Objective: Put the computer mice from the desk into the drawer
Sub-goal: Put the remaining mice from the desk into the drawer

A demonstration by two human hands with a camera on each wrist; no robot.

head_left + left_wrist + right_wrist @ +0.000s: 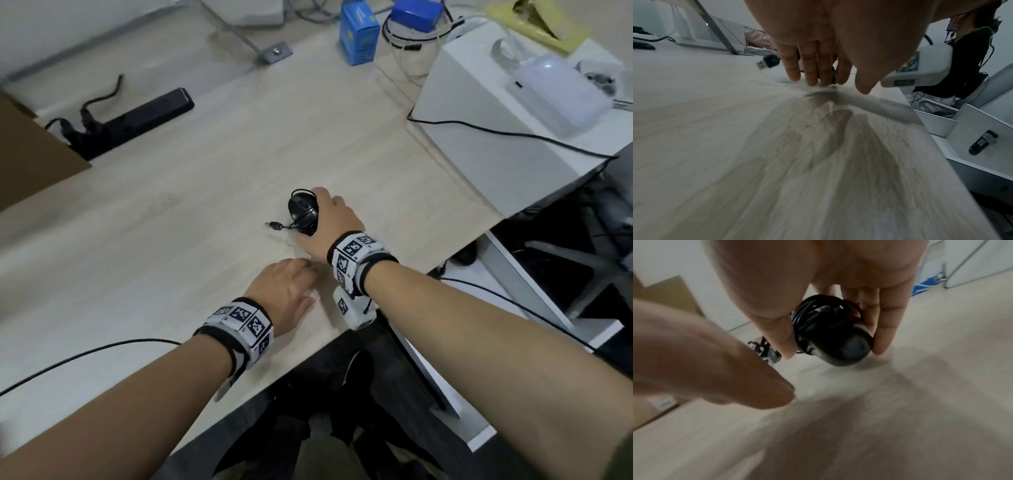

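Near the middle of the pale wood-grain desk [171, 212], a black computer mouse [303, 210] is grasped by the right hand [325, 226], with the fingers [885, 331] curled down one flank and another digit pressed against the opposite side; its cable [807, 311] is wound in loops round the body, and the USB plug [273, 225] trails loose at about 9 o'clock from it. The left hand [286, 291] is held flat and relaxed at roughly 7 o'clock of the mouse, fingertips [812, 81] just at the desk surface, grasping nothing. The mouse is judged light and rigid, a smooth, rounded, slightly glossy plastic shell that could slip if pinched on its dome; the narrower flanks are the better hold, with the cable coil trapped under the fingers so the plug does not snag. The white drawer [970, 129] lies open beyond the desk edge at 3 o'clock in the left wrist view.
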